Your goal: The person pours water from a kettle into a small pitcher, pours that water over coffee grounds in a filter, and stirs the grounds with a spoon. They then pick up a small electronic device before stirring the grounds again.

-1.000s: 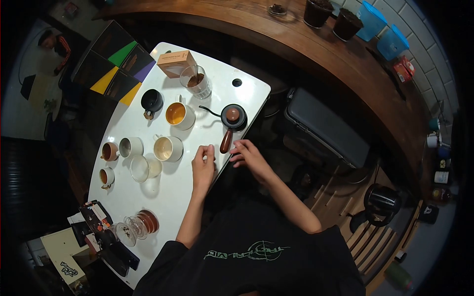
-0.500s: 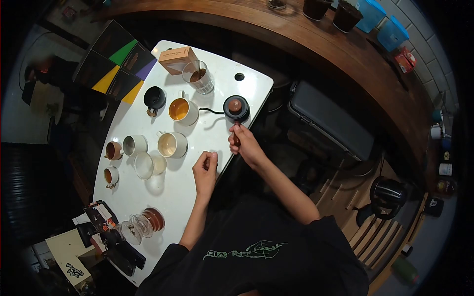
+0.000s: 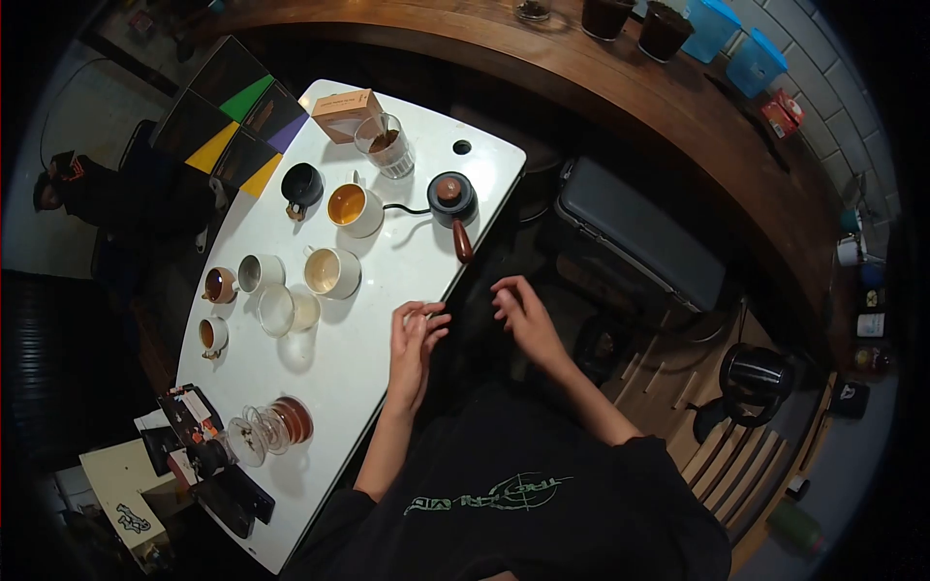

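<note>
While the right hand (image 3: 528,318) hovers near the kettle (image 3: 452,201), shirt lettering (image 3: 489,494) shows.

The smooth white tabletop (image 3: 368,329) had a glossy surface that threw back bright highlights. On it, the black kettle with a long thin spout (image 3: 465,208) looked like matt metal, its brown handle (image 3: 462,242) like polished wood. The tan box (image 3: 339,114) seemed plain paper card, the ribbed tumbler (image 3: 395,163) clear and shiny. The long brown curved counter (image 3: 542,58) showed glossy wood, and the black shirt (image 3: 542,465) was matt cloth.
</note>
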